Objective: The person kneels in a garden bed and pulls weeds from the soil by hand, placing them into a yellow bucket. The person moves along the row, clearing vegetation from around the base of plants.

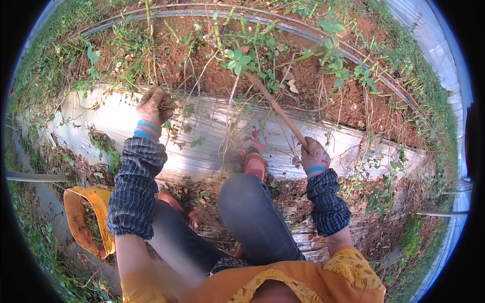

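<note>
My left hand [155,106], dirty and in a light pinkish glove with a blue cuff, has its fingers curled around dry weeds at the white plastic sheet's upper edge. My right hand [314,155], in a similar glove, grips a long wooden handle [274,105], which runs up-left into the soil and plants; its far end is hidden among green leaves. Thin stems and roots [227,131] hang over the white plastic sheet [93,116] between my hands.
A planted bed of red soil [303,76] with cut stems and curved pipes lies ahead. An orange plastic container [76,212] sits at my lower left. My feet [255,164] rest near the sheet, among dry leaves. White plastic film [449,65] curves along the far right.
</note>
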`<state>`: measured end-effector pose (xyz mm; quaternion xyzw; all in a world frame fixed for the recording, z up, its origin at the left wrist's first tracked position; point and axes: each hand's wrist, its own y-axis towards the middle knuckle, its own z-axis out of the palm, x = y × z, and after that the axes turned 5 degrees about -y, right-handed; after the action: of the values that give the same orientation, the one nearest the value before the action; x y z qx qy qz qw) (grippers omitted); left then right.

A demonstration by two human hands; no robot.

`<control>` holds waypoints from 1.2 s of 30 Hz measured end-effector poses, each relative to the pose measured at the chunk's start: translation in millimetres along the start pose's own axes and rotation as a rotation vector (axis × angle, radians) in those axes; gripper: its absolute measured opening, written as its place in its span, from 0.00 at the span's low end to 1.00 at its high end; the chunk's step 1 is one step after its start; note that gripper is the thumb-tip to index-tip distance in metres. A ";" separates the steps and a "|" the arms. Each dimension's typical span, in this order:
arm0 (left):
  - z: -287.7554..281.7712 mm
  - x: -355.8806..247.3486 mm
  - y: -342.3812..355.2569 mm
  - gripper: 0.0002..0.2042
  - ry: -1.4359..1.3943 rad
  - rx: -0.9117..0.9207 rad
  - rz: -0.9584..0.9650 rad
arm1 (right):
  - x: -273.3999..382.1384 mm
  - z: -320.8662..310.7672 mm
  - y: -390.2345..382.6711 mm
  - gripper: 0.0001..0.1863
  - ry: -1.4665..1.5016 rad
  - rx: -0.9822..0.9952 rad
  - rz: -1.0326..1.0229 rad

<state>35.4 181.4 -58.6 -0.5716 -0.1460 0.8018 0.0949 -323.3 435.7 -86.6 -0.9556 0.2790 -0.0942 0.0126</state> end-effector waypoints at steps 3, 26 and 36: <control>-0.1 0.5 -23.2 0.16 -0.078 0.087 -0.019 | -46.4 -18.8 -40.8 0.06 -0.116 -0.085 0.042; -90.1 -13.7 -127.5 0.15 -0.383 -0.084 -0.022 | -126.1 -100.6 63.1 0.15 -0.340 -0.107 0.231; -133.7 20.0 -101.0 0.10 -0.427 -0.085 -0.048 | -169.2 -125.6 -47.4 0.09 1.384 0.229 0.288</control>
<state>153.6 299.5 -82.4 -0.3887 -0.2101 0.8953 0.0568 -461.5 569.9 11.0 -0.6230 0.3345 -0.7049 -0.0546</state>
